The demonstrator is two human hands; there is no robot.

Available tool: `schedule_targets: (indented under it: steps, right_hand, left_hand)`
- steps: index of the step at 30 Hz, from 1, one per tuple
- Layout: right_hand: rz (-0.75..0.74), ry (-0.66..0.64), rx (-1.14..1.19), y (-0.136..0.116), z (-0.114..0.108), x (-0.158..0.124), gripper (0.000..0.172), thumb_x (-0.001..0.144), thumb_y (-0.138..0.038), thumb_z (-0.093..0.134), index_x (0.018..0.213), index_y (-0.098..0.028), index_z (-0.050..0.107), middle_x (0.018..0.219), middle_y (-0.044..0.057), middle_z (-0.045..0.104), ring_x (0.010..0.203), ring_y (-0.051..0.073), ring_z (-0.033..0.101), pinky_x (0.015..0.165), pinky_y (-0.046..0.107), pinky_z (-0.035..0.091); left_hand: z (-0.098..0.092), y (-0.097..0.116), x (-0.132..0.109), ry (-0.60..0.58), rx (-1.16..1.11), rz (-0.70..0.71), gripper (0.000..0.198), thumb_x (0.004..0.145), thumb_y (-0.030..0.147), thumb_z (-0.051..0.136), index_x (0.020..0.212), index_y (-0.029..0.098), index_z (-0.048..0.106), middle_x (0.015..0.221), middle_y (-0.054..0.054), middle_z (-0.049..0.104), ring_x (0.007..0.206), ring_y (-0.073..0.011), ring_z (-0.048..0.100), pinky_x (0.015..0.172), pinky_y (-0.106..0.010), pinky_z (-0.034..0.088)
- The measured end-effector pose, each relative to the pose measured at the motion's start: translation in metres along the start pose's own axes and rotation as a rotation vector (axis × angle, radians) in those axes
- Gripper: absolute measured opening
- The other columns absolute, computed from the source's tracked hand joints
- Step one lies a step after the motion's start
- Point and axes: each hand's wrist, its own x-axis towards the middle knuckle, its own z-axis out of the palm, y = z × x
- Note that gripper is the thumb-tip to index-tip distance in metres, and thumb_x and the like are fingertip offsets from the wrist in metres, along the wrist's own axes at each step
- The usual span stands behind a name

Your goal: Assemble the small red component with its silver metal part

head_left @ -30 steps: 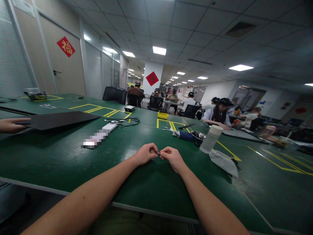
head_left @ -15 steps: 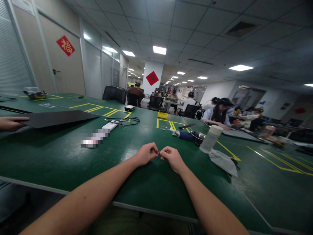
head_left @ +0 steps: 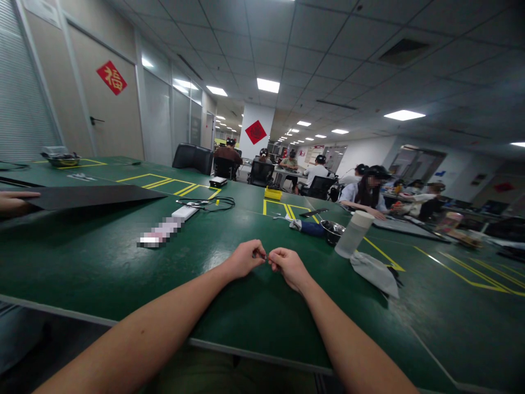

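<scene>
My left hand (head_left: 248, 258) and my right hand (head_left: 288, 266) meet above the green table (head_left: 229, 312) in front of me. Both are closed in a pinch, fingertips almost touching. Between them is a tiny dark item (head_left: 266, 257), too small to name; it seems to be gripped from both sides. Left of my hands, a white strip (head_left: 186, 212), its near part blurred out, lies beside a black cable (head_left: 217, 203). To the right stand a pale translucent bottle (head_left: 354, 235) and a metal bowl (head_left: 333, 232), with a grey cloth pouch (head_left: 375, 272) near the bottle.
At the left edge another person's hand (head_left: 16, 202) holds a dark flat panel (head_left: 94, 197). A yellow tray (head_left: 273, 193) and a dark blue rolled item (head_left: 310, 227) lie further back. Across the table on the right sits a person (head_left: 365, 194) by a flat board (head_left: 406, 225).
My hands stay in nearly the same place, still pinched together. At the left, the other person's hand and the dark panel have shifted slightly left.
</scene>
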Motion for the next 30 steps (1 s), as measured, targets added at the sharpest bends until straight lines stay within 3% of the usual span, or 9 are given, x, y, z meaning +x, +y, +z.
schedule_targets:
  steps: [7,17,30]
  right_hand:
    - [0.056,-0.043,0.11,0.004,0.0,0.0,0.025,0.07,-0.037,0.071,0.074,-0.014,0.061,0.062,0.001,0.061,0.045,0.008,0.048,0.045,0.021,0.031]
    - [0.104,-0.141,0.33,-0.001,0.001,-0.005,0.037,0.066,-0.047,0.075,0.07,-0.017,0.053,0.062,-0.001,0.057,0.047,0.008,0.046,0.05,0.023,0.038]
    - [0.118,-0.222,0.381,0.0,-0.002,-0.005,0.037,0.068,-0.047,0.074,0.073,-0.018,0.052,0.067,-0.001,0.059,0.048,0.007,0.048,0.052,0.022,0.04]
  left_hand:
    - [-0.002,0.004,-0.002,-0.016,-0.004,0.036,0.01,0.07,0.013,0.061,0.08,0.016,0.06,0.073,0.001,0.059,0.067,-0.0114,0.054,0.061,-0.021,0.041]
    - [0.0,0.016,-0.004,0.021,-0.031,0.064,0.01,0.073,0.018,0.063,0.082,0.016,0.06,0.077,-0.001,0.061,0.069,-0.0121,0.054,0.063,-0.022,0.043]
    - [-0.002,0.02,-0.005,0.015,-0.049,0.109,0.009,0.074,0.014,0.062,0.082,0.016,0.059,0.082,-0.001,0.061,0.071,-0.0111,0.054,0.066,-0.022,0.042]
